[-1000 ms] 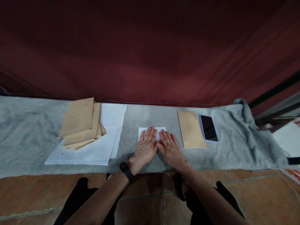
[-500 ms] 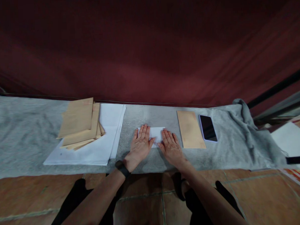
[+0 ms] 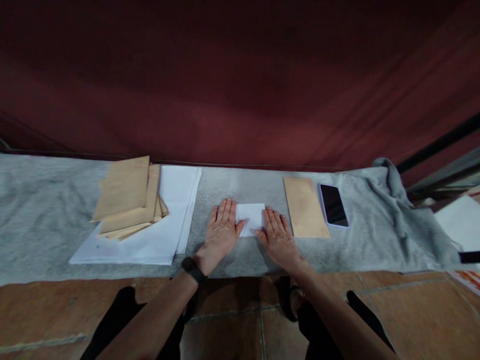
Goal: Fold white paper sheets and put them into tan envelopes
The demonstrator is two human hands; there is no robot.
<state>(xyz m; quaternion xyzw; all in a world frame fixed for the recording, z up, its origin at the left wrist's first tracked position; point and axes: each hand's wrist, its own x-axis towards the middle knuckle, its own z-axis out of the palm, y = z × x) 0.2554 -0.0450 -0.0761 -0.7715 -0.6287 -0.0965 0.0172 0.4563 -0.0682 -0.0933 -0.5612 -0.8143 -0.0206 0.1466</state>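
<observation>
A small white folded paper (image 3: 251, 216) lies flat on the grey cloth (image 3: 240, 182) in front of me. My left hand (image 3: 221, 228) rests flat over its left part, fingers stretched out and pointing away from me, the thumb on the paper. On the right edge of the paper lies my right hand (image 3: 277, 236), also flat with fingers extended and thumb out to the left. Part of the paper is hidden beneath the hands. A brown envelope (image 3: 306, 208) sits just right of my right hand.
To the left, several brown envelopes (image 3: 123, 189) lie stacked on large white sheets (image 3: 177, 196). A phone (image 3: 333, 205) with a dark screen is right of the single envelope. A dark red curtain (image 3: 236, 95) hangs behind the cloth-covered surface. Below is a tiled floor (image 3: 223, 340).
My hands have slid outward, the left one to the left and the right one slightly to the right. More of the white paper shows between them.
</observation>
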